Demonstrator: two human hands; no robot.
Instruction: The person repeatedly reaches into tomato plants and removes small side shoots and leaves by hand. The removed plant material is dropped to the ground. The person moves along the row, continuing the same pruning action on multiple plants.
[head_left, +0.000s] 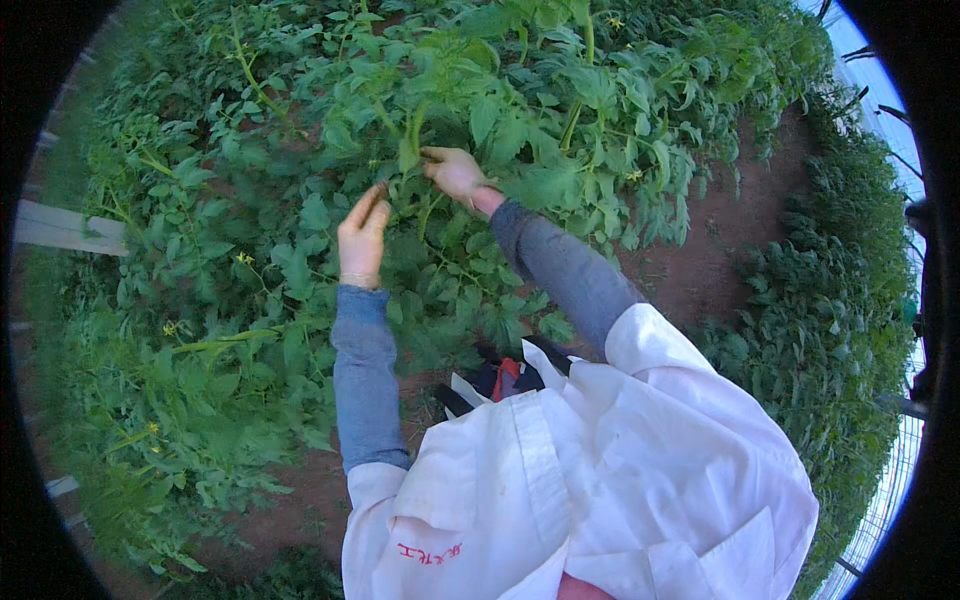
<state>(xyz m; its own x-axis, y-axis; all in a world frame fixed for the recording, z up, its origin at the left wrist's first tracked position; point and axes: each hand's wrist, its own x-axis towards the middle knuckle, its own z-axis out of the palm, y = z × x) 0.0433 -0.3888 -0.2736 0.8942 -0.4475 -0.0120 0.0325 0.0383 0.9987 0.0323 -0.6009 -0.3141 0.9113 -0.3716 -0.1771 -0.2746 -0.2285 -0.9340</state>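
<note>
My left hand (362, 238) is raised among tomato plants, thumb and fingers a little apart, with nothing visible in it. Its fingertips are close to a tomato stem (411, 142) that stands between my two hands. On the other side, my right hand (454, 175) reaches in with its fingers at that stem. Leaves and blur hide whether those fingers pinch it. Dense green leaves (450, 262) spread below both hands. A thin cuff edge shows at the left wrist, above a blue-grey sleeve (365, 367).
Thick tomato stems (571, 124) rise at the upper right, and another stem (232, 339) leans at the left. Bare brown soil (720, 225) runs between this row and a further plant row (825, 360). A pale post (71, 227) lies at the left edge. Translucent sheeting (892, 150) borders the right.
</note>
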